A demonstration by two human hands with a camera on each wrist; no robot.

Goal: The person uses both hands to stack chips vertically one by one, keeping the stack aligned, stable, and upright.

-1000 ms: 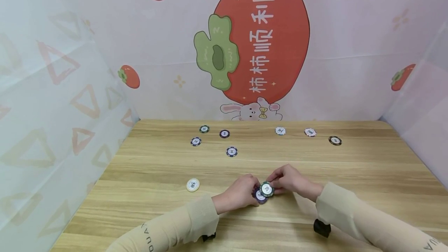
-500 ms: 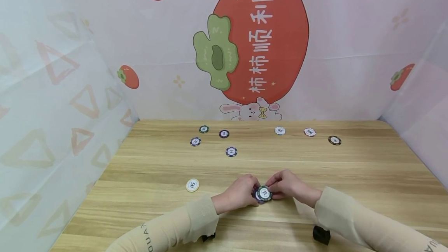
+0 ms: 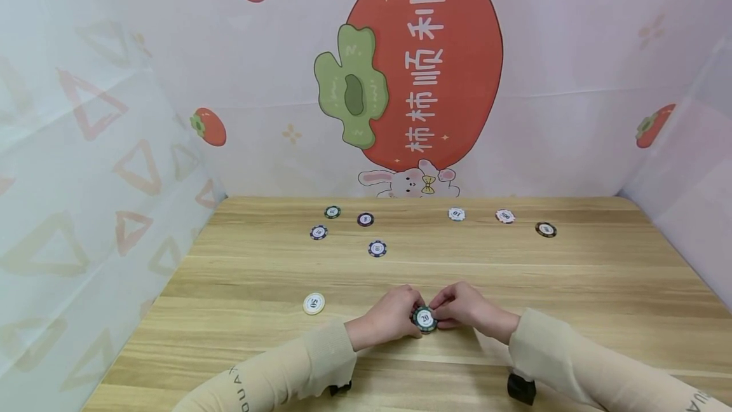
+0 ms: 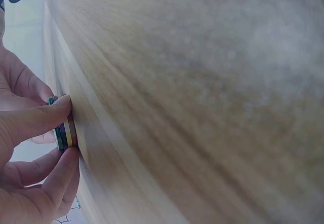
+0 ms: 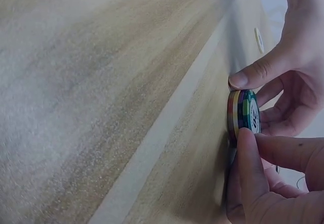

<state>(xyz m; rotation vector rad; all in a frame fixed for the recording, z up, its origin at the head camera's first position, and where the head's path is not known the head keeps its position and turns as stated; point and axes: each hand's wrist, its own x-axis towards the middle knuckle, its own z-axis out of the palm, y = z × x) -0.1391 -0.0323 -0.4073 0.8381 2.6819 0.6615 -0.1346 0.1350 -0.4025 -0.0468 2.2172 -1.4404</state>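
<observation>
Behind the grip, well back: wall sheet point(image 3: 274, 68) with a big red persimmon point(image 3: 463, 81) and a bunny point(image 3: 408, 182) printed on it. Side sheet point(image 3: 51, 189) well off to the left. Wood table point(image 3: 189, 316) under everything. Beige sleeves point(image 3: 274, 367) reach in from the near side. Black block point(image 3: 521, 388) below the right cuff, on the near right of the grip.

Loose chips, all flat: white 50 chip point(image 3: 314, 303) left of the grip, past the left knuckles. Blue chip point(image 3: 377, 248) beyond the grip, slightly left. Farther back-left: another blue chip point(image 3: 319, 232), dark purple chip point(image 3: 365, 219), green-rimmed chip point(image 3: 332, 212). Back-right: 10 chip point(image 3: 456, 214), 500 chip point(image 3: 506, 216), black chip point(image 3: 546, 229). Hands block parts of the stack's rim from above.

Vs 0.5 s ago: top green 20 chip point(image 3: 425, 320) sat offset right, chip below peeking out; now it's lined up over the stack. Right hand moved left with it; left hand about the same.

Grip: left hand point(image 3: 389, 316) clamped on the stack point(image 5: 242, 115), thumb on the near side, fingers on the far side. Right hand point(image 3: 471, 307) pinches the stack's right edge at the top chip; can't tell how many layers. Stack is between both hands; red, yellow, purple, green layers show edge-on.
</observation>
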